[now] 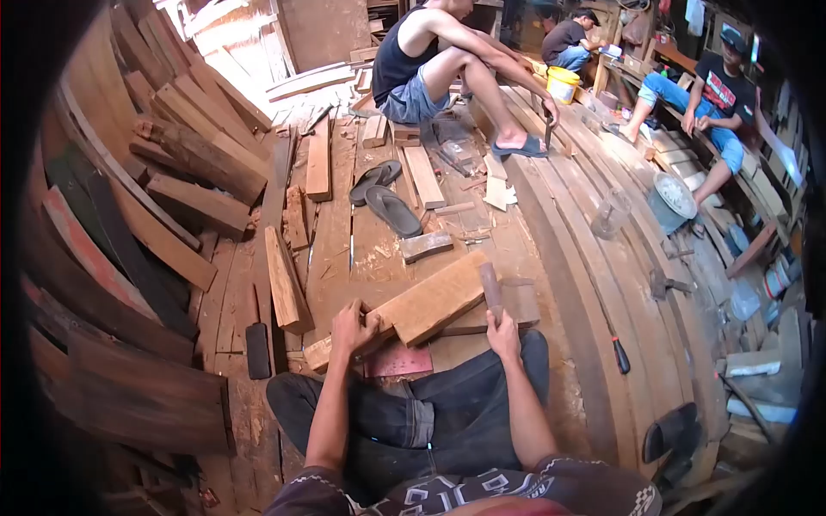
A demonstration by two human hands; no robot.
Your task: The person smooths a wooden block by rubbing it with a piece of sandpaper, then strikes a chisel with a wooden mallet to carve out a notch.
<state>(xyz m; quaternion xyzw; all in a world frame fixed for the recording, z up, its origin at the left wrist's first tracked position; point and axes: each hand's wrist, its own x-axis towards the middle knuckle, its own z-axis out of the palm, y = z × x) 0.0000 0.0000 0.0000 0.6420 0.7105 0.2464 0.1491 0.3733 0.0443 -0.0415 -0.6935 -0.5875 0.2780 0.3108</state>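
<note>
A thick wooden block (440,299) lies slantwise across the floor in front of my crossed legs, a narrower part reaching out at its lower left. My left hand (356,327) grips that left part, its fingers curled over the wood. In my right hand (502,332) is a flat reddish-brown bar (490,288), held upright against the right end of the block; its kind is unclear. Beneath the block lies another wood piece (519,305), partly covered. A pink sheet (398,361) rests on the floor between the block and my legs.
Stacked planks (198,155) lean at the left. Sandals (391,209), a short block (427,247) and wood offcuts lie ahead. A dark-headed tool (257,348) lies left; a hammer (669,285) and a black-handled tool (620,354) lie right. Several people sit farther off.
</note>
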